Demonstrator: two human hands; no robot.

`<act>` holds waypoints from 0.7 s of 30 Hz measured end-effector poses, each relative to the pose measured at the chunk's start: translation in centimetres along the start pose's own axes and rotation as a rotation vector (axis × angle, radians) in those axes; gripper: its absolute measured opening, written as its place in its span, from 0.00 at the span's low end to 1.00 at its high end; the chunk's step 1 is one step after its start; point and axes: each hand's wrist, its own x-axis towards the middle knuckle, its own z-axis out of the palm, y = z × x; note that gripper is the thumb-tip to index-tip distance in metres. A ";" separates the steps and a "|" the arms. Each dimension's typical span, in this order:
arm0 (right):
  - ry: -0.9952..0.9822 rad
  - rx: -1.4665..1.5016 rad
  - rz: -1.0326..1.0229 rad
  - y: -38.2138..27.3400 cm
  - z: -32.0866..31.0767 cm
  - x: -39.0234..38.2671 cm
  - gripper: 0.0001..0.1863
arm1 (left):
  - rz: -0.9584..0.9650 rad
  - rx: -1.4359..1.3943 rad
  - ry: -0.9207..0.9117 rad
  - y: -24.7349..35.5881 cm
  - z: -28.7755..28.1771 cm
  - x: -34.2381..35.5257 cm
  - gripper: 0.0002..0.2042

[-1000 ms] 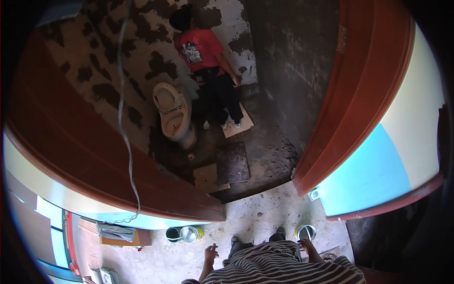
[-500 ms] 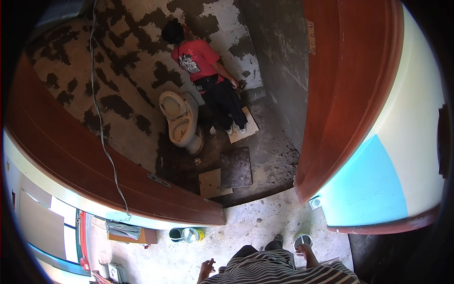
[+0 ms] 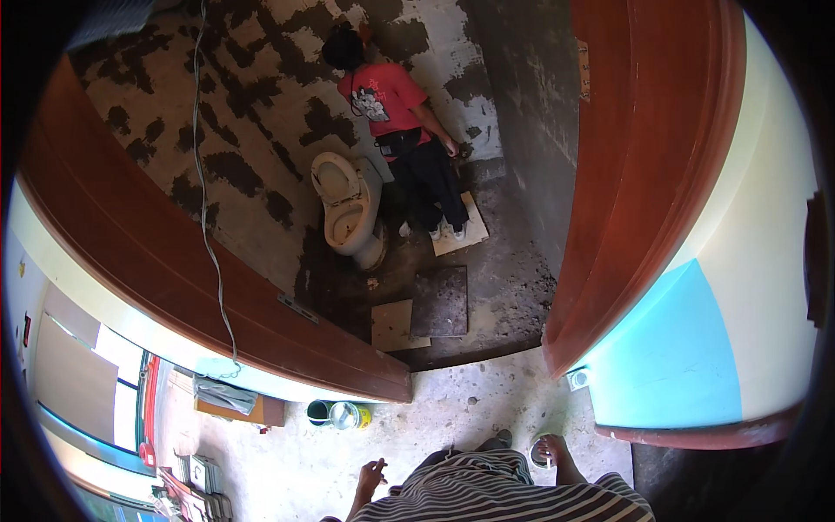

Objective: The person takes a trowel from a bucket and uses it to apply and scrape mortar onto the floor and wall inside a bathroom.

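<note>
My left hand (image 3: 371,475) hangs out to the left of my striped shirt (image 3: 483,478). Its fingers are loosely bent and apart, and nothing shows in them. On the other side, my right hand (image 3: 551,447) is closed over a small round bucket (image 3: 537,461) low beside my foot (image 3: 504,437). A short white piece shows beneath the fingers, seemingly part of the bucket's handle. The hand covers much of the bucket, so its contents cannot be made out.
Ahead, a brown door frame (image 3: 639,174) opens onto a rough-walled room. Another person (image 3: 396,113) in a red shirt stands there on a board, by a toilet (image 3: 348,209). Boards (image 3: 439,300) lie inside the threshold. Buckets (image 3: 350,415) and a cardboard box (image 3: 268,411) stand left; a cable (image 3: 202,183) hangs down.
My view has shifted slightly, so the room and the person appear further right and higher. My right hand and the bucket have moved a little to the left. My left hand has risen slightly.
</note>
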 end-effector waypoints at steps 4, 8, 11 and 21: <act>-0.044 0.144 -0.168 -1.1 -0.2 -1.5 0.16 | -0.020 0.129 -0.038 -2.4 0.0 -0.4 0.23; -0.152 0.114 -0.087 1.2 -1.3 -1.6 0.17 | 0.074 0.234 -0.036 -3.7 0.8 0.3 0.23; -0.027 0.135 0.046 4.3 -2.7 -0.6 0.12 | 0.133 0.247 -0.010 -3.6 1.8 0.5 0.22; -0.075 0.182 0.011 5.9 -4.8 0.5 0.14 | 0.118 0.154 0.052 -2.8 1.3 -2.2 0.21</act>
